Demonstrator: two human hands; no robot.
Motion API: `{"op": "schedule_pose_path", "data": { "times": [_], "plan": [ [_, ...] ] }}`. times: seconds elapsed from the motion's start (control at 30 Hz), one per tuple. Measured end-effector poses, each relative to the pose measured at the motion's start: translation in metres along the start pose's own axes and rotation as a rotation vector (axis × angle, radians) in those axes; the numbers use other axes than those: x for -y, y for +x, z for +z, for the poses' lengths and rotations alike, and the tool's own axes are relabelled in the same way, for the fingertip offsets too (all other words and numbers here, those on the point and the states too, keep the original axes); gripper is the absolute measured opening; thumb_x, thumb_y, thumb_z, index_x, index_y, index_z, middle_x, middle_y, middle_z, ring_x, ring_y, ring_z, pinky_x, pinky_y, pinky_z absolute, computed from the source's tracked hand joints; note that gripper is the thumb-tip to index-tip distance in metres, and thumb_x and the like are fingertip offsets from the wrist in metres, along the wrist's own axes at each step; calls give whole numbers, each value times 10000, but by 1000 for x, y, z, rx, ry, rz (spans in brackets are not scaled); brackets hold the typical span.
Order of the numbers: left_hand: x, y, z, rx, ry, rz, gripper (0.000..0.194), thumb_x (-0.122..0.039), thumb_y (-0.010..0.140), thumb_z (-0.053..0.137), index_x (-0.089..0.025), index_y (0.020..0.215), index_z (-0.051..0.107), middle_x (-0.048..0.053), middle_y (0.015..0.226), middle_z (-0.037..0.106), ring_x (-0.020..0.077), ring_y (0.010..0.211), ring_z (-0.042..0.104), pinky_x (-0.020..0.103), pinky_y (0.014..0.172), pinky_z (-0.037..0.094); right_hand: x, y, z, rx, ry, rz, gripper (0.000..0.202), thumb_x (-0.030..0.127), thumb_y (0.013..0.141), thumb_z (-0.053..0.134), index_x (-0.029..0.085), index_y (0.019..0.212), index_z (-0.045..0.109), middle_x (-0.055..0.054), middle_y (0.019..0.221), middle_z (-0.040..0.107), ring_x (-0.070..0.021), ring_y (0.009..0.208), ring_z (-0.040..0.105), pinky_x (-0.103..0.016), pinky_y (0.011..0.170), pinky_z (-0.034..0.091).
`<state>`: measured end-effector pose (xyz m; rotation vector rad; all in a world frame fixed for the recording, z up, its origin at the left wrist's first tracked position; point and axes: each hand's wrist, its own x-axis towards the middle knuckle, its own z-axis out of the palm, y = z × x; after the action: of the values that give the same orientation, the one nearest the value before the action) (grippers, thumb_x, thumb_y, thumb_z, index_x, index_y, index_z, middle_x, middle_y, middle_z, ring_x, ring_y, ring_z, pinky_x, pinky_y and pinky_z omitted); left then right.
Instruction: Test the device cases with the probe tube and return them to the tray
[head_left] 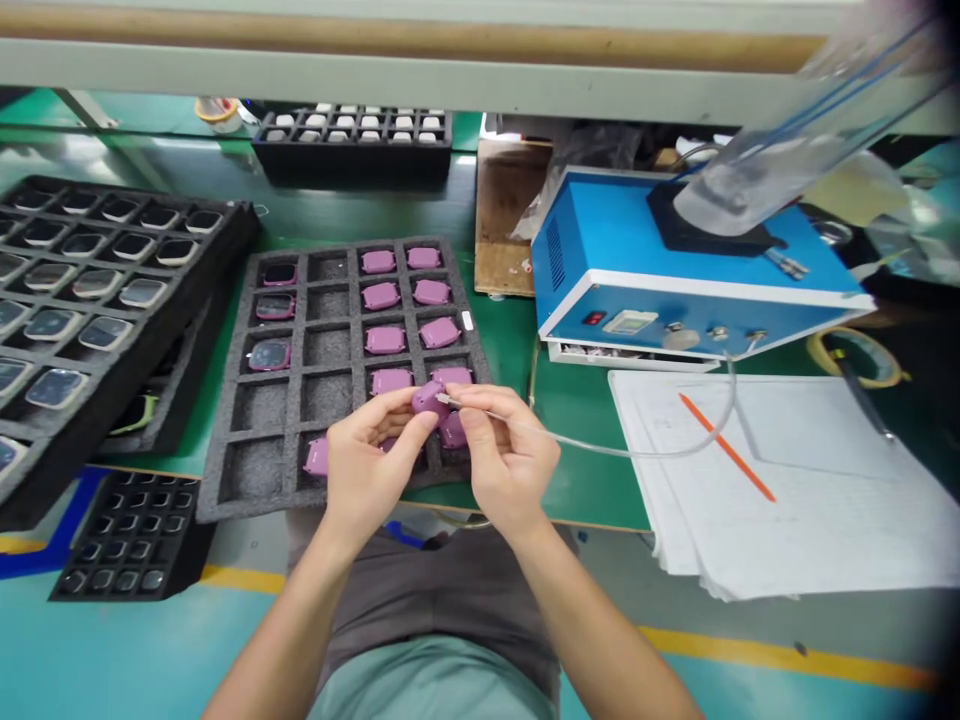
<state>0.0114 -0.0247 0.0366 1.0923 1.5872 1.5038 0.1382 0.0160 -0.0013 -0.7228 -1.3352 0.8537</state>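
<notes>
My left hand (375, 465) is closed on a purple watch case (427, 402), held between thumb and fingers above the front of the grey foam tray (259, 412). Pinched in my right hand (512, 455) is the metal-tipped end of a clear tube (600, 449), its tip at the side of the case. From there the tube curves right to the blue machine (660, 260). Several more purple watch cases (385, 340) sit in the tray's right columns. Dark-faced purple watches (270, 354) fill some left slots. My hands hide part of the near cases.
At left, a stacked foam tray (120, 265) holds several watches with pale frames. Papers (787, 500) with an orange stick (726, 447) lie at right. A black tray (352, 150) of white pieces stands behind, under a shelf edge (420, 75).
</notes>
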Motion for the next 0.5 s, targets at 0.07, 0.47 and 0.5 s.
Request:
{"op": "schedule_pose_path", "data": {
  "times": [0.07,0.47,0.5],
  "plan": [
    [1,0,1,1,2,6,280,-304,817,845,-158,1055,820,72,968,835,201,825,798,290,805,668,0,0,0,2,-10,7,153,173,992,649,268,1028,764,-47,1028,802,-204,1002,776,-386,908,654],
    [2,-1,-1,20,13,18,251,-275,840,828,-168,1067,824,59,975,835,197,836,798,283,811,670,1,-1,-1,11,-13,10,165,160,992,652,268,1040,768,-45,1037,799,-203,1010,775,-389,915,650],
    [1,-1,-1,20,17,17,251,-278,843,826,-168,1069,824,61,980,834,201,840,798,289,815,671,0,-1,-1,9,-16,10,159,166,992,653,267,1036,767,-46,1033,798,-205,1008,776,-391,910,653]
  ]
}}
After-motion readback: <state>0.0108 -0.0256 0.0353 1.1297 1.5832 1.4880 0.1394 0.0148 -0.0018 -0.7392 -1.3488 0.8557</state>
